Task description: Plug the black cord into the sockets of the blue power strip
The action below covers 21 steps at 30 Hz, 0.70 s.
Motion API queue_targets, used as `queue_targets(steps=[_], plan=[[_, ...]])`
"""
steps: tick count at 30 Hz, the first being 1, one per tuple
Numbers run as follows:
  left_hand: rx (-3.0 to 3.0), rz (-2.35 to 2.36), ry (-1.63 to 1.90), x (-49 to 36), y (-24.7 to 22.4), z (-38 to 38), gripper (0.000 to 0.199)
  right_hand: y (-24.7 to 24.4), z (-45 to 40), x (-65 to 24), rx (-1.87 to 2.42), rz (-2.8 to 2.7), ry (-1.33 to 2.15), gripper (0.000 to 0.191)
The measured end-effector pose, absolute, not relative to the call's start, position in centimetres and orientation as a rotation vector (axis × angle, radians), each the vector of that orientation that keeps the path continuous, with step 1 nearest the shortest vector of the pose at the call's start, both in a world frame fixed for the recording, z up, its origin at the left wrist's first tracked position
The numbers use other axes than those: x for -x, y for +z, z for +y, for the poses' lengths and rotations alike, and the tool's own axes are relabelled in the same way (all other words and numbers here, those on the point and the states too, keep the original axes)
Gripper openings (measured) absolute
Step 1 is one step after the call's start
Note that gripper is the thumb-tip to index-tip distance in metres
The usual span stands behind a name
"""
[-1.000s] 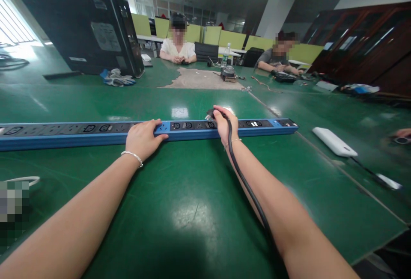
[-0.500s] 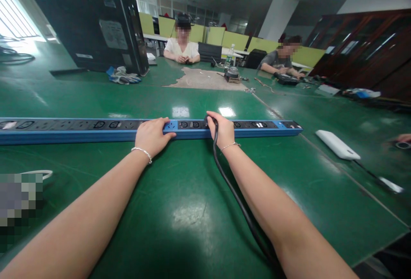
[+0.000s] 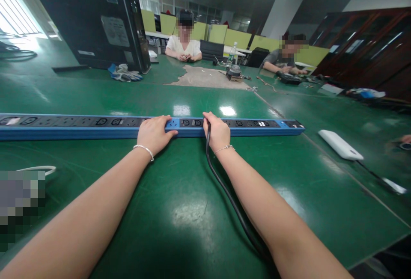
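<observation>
A long blue power strip [image 3: 80, 133] with black sockets lies across the table. My left hand [image 3: 156, 132] grips its middle, fingers over the top and thumb along the front edge, beside a blue socket [image 3: 173, 123]. To the right, my right hand [image 3: 218, 131] is closed at the end of a black power cord [image 3: 221, 178], against the strip's sockets. The plug itself is hidden by my fingers, so I cannot tell whether it sits in a socket. The cord hangs down toward me and passes beside my right forearm.
A black computer case [image 3: 93, 26] stands at the back left with gloves [image 3: 124, 73] in front. A white adapter [image 3: 340, 145] with a cable lies on the right. Two people sit across the green table [image 3: 180, 236]; another hand [image 3: 406, 140] shows at the right edge.
My right hand has shifted slightly left along the strip, with the cord moving along. My left hand keeps its place on the strip. The whole view has shifted a little.
</observation>
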<state>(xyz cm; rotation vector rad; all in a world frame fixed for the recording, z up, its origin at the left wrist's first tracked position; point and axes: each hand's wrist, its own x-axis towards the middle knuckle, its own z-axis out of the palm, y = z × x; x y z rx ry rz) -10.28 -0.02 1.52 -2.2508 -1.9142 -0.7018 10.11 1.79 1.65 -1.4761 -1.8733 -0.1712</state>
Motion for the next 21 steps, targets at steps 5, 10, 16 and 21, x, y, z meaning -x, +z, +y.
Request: queue_targets(steps=[5, 10, 16, 21], plan=[[2.247, -1.928, -0.738, 10.4, 1.3, 0.1, 0.049, 1.4, 1.9, -9.7, 1.508, -1.747, -0.139, 0.03], [2.251, -1.932, -0.75, 10.4, 1.3, 0.2, 0.05, 0.9, 1.3, -10.2, 1.524, -1.767, -0.148, 0.032], [2.26, -1.94, -0.749, 10.2, 1.3, -0.1, 0.052, 0.3, 0.9, -11.7, 1.419, -1.933, -0.181, 0.038], [2.115, -2.023, -0.794, 10.1, 1.1, -0.5, 0.06, 0.4, 1.0, -12.1, 1.442, -1.959, -0.133, 0.039]])
